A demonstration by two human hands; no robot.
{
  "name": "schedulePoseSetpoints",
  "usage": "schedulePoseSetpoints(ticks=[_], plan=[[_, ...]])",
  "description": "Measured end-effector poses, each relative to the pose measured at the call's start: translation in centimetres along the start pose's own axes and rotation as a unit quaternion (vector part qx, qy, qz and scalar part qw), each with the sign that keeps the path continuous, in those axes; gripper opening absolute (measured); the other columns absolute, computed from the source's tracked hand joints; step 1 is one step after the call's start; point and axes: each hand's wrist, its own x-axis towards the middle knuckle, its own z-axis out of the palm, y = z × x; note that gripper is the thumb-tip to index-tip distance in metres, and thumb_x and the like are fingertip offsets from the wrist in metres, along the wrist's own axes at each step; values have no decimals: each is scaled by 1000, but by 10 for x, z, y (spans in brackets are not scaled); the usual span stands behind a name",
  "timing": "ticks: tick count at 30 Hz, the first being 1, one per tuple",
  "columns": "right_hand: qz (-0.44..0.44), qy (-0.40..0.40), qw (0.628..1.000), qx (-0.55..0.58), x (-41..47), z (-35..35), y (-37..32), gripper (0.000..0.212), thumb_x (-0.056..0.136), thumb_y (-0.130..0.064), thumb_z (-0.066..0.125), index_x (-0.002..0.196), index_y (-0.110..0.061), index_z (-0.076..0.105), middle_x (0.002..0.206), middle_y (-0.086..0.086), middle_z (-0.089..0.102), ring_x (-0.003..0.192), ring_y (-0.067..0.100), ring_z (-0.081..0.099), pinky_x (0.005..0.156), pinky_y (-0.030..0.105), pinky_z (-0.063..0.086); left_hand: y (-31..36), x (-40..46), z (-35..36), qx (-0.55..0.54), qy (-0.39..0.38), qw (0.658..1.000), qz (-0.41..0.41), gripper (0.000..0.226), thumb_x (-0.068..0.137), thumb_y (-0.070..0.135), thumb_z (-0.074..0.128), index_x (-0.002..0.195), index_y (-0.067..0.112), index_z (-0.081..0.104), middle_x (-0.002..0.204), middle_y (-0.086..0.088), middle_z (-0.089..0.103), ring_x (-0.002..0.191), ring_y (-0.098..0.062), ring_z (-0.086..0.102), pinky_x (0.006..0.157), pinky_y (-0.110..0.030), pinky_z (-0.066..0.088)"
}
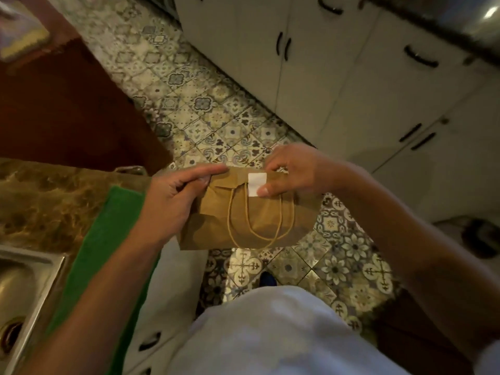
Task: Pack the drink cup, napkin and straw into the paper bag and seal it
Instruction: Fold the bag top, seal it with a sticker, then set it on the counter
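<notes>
The brown paper bag is held up in the air over the tiled floor, with its top folded down. The left hand pinches the left end of the fold. The right hand pinches the right end, and its thumb presses a white sticker onto the flap

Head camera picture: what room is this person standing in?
Most likely a home kitchen. A steel sink sits in a marble-look counter, white cabinets with dark handles line the wall, and the floor is patterned tile.
</notes>
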Motion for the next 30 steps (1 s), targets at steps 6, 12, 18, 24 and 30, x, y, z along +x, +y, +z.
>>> schedulePoseSetpoints(ticks=[6,12,18,24,30], plan=[[100,94,989,58,-58,-43,64,41,86,-58,66,97,-19,73,99,-2,68,88,12,67,79,37,56,12,75,63,-13,-58,997,41,41,99,-5,52,109,29,73,105,30,74,107,4,67,91,-16,51],[185,302,917,185,-114,-58,109,13,92,-30,73,103,-24,76,93,-10,74,79,-1,68,70,17,53,20,160,115,-82,-109,990,39,40,98,-4,53,108,27,76,106,20,77,109,-3,69,92,-18,52],[193,478,836,189,-118,-69,143,31,94,-5,67,122,-19,69,103,-18,73,91,-1,70,78,16,54,23,242,154,-110,-164,980,21,45,98,-1,54,100,37,80,105,14,79,108,-9,71,93,-22,55],[191,563,783,186,-101,-110,164,31,98,-9,59,129,-9,64,121,4,71,110,15,70,94,35,57,50,335,185,-83,-257,960,71,41,99,-3,50,104,28,75,104,23,76,105,2,69,87,-12,50],[257,623,731,109,-90,-150,184,29,100,-7,58,124,-21,68,117,-1,73,106,17,71,89,39,60,82,410,224,-78,-329,930,141,37,99,-5,50,109,24,71,100,32,74,104,7,67,87,-10,49]])
